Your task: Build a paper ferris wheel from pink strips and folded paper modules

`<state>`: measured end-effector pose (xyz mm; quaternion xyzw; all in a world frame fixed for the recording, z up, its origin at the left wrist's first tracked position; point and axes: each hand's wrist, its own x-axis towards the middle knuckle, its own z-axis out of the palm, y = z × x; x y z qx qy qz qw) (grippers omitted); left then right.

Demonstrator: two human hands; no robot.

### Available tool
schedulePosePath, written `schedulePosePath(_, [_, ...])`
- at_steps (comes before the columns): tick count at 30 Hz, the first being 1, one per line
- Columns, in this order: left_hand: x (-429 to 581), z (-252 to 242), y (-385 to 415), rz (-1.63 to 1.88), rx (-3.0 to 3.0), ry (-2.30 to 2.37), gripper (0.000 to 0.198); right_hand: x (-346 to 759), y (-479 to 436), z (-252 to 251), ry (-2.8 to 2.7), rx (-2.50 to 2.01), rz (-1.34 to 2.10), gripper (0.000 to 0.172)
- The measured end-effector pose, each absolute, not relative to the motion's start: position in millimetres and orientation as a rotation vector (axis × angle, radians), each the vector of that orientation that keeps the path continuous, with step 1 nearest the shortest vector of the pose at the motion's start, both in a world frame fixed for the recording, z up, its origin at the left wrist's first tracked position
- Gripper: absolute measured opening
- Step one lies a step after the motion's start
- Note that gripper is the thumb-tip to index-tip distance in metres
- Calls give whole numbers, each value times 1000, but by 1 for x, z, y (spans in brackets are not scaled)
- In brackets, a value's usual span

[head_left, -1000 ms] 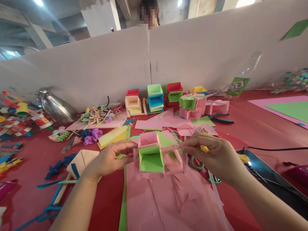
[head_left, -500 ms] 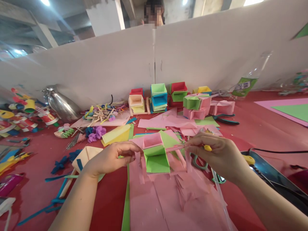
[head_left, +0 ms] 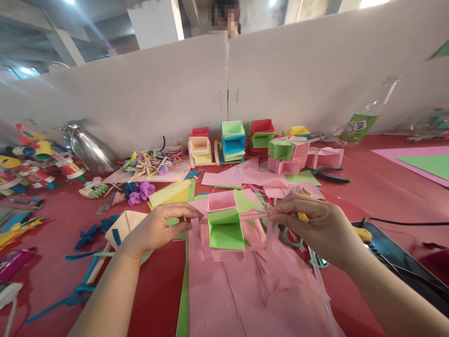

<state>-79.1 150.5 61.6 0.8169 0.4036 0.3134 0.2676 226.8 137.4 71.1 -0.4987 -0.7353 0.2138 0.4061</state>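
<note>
My left hand (head_left: 159,228) and my right hand (head_left: 310,224) each pinch one end of a thin pink paper strip (head_left: 250,216) stretched between them. The strip crosses a folded paper piece of pink and green boxes (head_left: 226,224) that rests on the table just behind it. Loose ends of the strip hang down by both hands. Below lies a large pink paper sheet (head_left: 245,295) with cut scraps on it.
Stacks of folded colour boxes (head_left: 233,140) stand at the back against a white partition (head_left: 157,103). A silver kettle (head_left: 89,150), craft sticks (head_left: 149,164), scissors (head_left: 328,174), a plastic bottle (head_left: 361,121) and a dark tray (head_left: 396,257) surround the red tabletop. Another person is behind the partition.
The green and pink box piece has shifted slightly up and right in view; my hands keep the strip taut across it, about where they were.
</note>
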Motion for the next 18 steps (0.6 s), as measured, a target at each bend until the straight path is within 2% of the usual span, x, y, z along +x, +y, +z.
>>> schedulePosePath(10, [-79,58,151,709,2309,1180,27,224,140,67,-1931,-1289,562,13])
schedulePosePath(18, [-80,58,149,690,2292,1230,24,223,141,66,-1904,-1272,561,9])
